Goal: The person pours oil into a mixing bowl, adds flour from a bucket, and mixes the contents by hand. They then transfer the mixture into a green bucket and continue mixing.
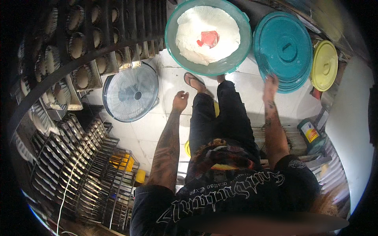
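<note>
My left hand (180, 101) hangs over the tiled floor with its fingers loosely curled and nothing seen in it. My right hand (270, 88) is a little blurred, at the lower left edge of a teal plastic lid (292, 35); whether it touches or grips the lid I cannot tell. Before me stands a large green plastic tub (206, 70) holding white powder, like flour (189, 26). A red plastic scoop (209, 39) rests on the powder. To the right of the teal lid is a smaller yellow lid (324, 66).
A round fan with a wire guard (131, 91) stands at left on the floor. Racks of trays (73, 165), some holding rows of small pieces, fill the lower left. Pans with paper-lined rounds (81, 78) stand upper left. A green bucket (310, 134) is at right.
</note>
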`<action>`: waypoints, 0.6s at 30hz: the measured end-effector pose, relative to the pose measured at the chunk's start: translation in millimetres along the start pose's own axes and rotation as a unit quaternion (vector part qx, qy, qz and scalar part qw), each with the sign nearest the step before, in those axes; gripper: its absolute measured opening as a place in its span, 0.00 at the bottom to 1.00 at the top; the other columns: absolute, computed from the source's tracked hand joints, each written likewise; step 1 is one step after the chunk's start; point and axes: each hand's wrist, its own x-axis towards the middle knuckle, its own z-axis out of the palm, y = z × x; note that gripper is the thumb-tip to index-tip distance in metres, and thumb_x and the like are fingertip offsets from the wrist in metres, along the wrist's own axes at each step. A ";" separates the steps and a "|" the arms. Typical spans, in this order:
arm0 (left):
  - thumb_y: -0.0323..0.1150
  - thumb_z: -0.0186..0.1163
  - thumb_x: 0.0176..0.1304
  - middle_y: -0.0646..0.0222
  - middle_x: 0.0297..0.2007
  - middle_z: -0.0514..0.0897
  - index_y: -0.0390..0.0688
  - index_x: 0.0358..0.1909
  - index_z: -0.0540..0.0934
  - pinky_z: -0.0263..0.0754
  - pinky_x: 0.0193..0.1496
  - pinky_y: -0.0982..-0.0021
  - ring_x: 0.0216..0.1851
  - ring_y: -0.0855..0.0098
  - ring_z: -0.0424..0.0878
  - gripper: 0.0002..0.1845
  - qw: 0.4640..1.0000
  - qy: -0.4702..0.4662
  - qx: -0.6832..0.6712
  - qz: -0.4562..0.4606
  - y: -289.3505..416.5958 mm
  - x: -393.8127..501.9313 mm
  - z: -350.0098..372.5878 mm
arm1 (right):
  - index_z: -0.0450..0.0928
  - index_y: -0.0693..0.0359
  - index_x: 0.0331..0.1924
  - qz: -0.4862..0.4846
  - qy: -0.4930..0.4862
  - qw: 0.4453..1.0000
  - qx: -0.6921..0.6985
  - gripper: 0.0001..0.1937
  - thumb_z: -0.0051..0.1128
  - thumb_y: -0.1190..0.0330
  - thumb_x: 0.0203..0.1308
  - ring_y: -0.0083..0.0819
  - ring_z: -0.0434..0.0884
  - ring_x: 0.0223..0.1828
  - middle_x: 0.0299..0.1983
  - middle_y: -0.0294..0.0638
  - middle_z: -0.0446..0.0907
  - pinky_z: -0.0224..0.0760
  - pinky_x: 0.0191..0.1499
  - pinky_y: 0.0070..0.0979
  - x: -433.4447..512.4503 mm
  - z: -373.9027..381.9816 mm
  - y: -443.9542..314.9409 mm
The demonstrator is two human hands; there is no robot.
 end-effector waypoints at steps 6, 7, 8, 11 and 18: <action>0.48 0.61 0.75 0.51 0.55 0.86 0.35 0.64 0.78 0.72 0.66 0.61 0.59 0.58 0.82 0.27 0.990 0.057 -0.120 -0.036 -45.8 15.4 -13.5 | 0.68 0.66 0.73 0.038 -0.456 0.889 0.021 0.29 0.58 0.69 0.70 0.33 0.75 0.66 0.66 0.44 0.76 0.66 0.71 0.31 -26.6 299.1 7.5; 0.47 0.60 0.77 0.51 0.59 0.84 0.36 0.65 0.78 0.69 0.69 0.62 0.63 0.61 0.79 0.27 0.986 0.044 -0.152 -0.058 -46.4 12.9 -11.6 | 0.55 0.70 0.79 0.020 -0.497 0.865 -0.064 0.42 0.64 0.63 0.66 0.40 0.63 0.78 0.76 0.55 0.65 0.55 0.78 0.36 -15.9 349.7 11.4; 0.47 0.60 0.77 0.52 0.60 0.83 0.37 0.66 0.77 0.69 0.70 0.62 0.64 0.62 0.79 0.27 0.970 0.039 -0.218 -0.098 -47.1 8.5 -7.6 | 0.60 0.69 0.77 -0.029 -0.457 0.859 -0.228 0.41 0.60 0.54 0.66 0.44 0.61 0.79 0.79 0.58 0.59 0.55 0.78 0.37 -10.9 384.6 20.4; 0.46 0.59 0.78 0.51 0.61 0.82 0.34 0.67 0.76 0.68 0.71 0.60 0.65 0.60 0.77 0.27 0.965 0.054 -0.240 -0.090 -61.8 -21.6 2.1 | 0.72 0.69 0.70 -0.162 -0.494 0.647 -0.557 0.38 0.55 0.45 0.66 0.48 0.69 0.75 0.74 0.60 0.67 0.58 0.78 0.37 17.7 456.3 41.2; 0.45 0.61 0.77 0.53 0.54 0.85 0.34 0.65 0.77 0.73 0.64 0.62 0.58 0.62 0.80 0.26 0.950 0.019 -0.218 -0.222 -140.4 -101.4 35.6 | 0.81 0.68 0.58 -0.021 -0.234 0.842 -0.486 0.35 0.48 0.41 0.70 0.47 0.85 0.53 0.52 0.54 0.85 0.76 0.61 0.44 31.1 396.7 21.5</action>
